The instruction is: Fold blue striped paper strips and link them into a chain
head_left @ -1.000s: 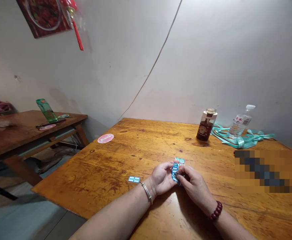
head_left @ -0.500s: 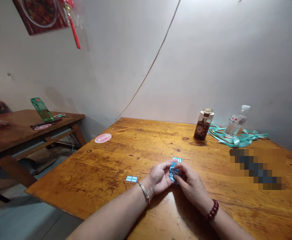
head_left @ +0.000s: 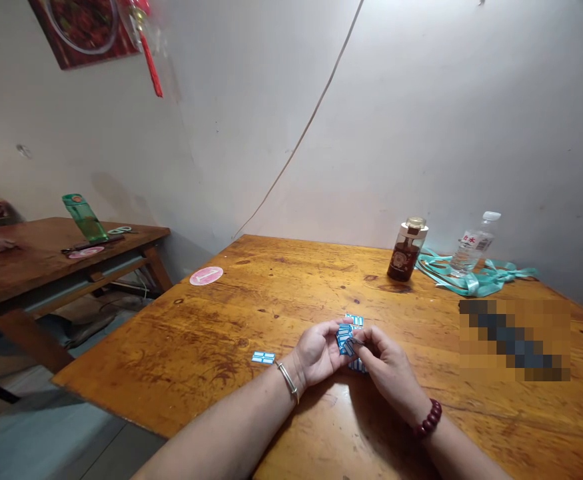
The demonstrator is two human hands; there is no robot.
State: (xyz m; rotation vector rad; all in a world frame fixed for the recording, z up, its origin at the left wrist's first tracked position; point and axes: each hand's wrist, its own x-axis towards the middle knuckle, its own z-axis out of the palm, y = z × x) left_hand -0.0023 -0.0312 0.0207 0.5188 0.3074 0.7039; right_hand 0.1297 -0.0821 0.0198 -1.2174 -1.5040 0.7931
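My left hand (head_left: 317, 355), palm up with curled fingers, holds a small bunch of blue-bordered white label stickers (head_left: 344, 337). Thumb and fingertips of my right hand (head_left: 387, 363) are closed at the near right side of this bunch, pinching a label piece (head_left: 350, 346). More of the same labels (head_left: 357, 365) show below the fingers, partly covered by my hands. Just beyond the hands lies another label piece (head_left: 355, 320) on the table. A flat sheet with several white boxes (head_left: 263, 357) rests left of my left wrist.
The wooden table (head_left: 291, 280) carries a brown drink bottle (head_left: 405, 253), a clear water bottle (head_left: 471, 250) and turquoise ribbon (head_left: 481, 285). A pink round sticker (head_left: 206, 276) is near its left edge. At left, another table (head_left: 26, 267) holds a green bottle (head_left: 85, 219); a person's hand rests there.
The bunch in my left hand has fanned out slightly to the left. My right fingers have drawn a little right and toward me, and more labels show beneath the hands.
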